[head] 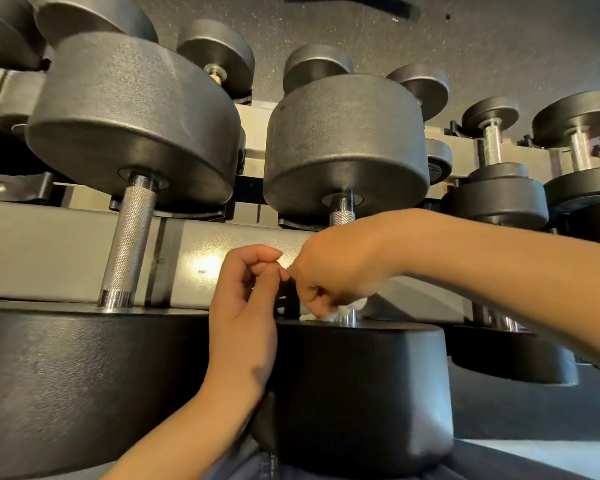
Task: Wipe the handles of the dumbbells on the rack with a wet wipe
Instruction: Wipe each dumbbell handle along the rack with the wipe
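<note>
Gripping wet wipe (329, 315) round handle (341, 213): right hand (340, 268).

Dark speckled floor (499, 46) lies beyond the grey metal rack (49, 244).

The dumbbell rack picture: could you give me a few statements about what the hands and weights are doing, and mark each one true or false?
1. The right hand is wrapped round the handle of the middle dumbbell. True; a bit of white wet wipe shows beneath its fingers.
2. The left hand grips the bare handle on the left. False; nothing touches that handle, and the left hand is beside the right one.
3. The dumbbells lie scattered on the floor. False; they sit on a rack.
4. The left handle has a knurled, textured surface. True.
5. Both forearms wear long sleeves. False; both are bare.
</note>
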